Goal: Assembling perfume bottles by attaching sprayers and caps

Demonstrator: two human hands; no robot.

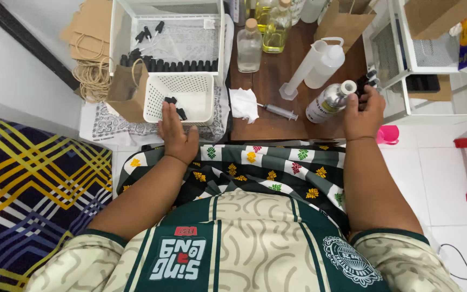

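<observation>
My left hand [175, 131] reaches over the near rim of a small white perforated basket [199, 90], its fingertips at the few small black caps [175, 106] lying inside. My right hand [364, 111] is raised at the right end of a low wooden table [268, 81], fingers closed around small dark bottles [367, 82]. A clear labelled bottle with a white neck [328, 101] leans right beside that hand, touching it.
A syringe [279, 111] and a crumpled white tissue [244, 104] lie on the table. A plastic measuring cylinder [301, 69], a white squeeze bottle [326, 65] and glass bottles of clear and yellow liquid [250, 46] stand behind. A white crate [115, 33] holds rows of black-capped vials.
</observation>
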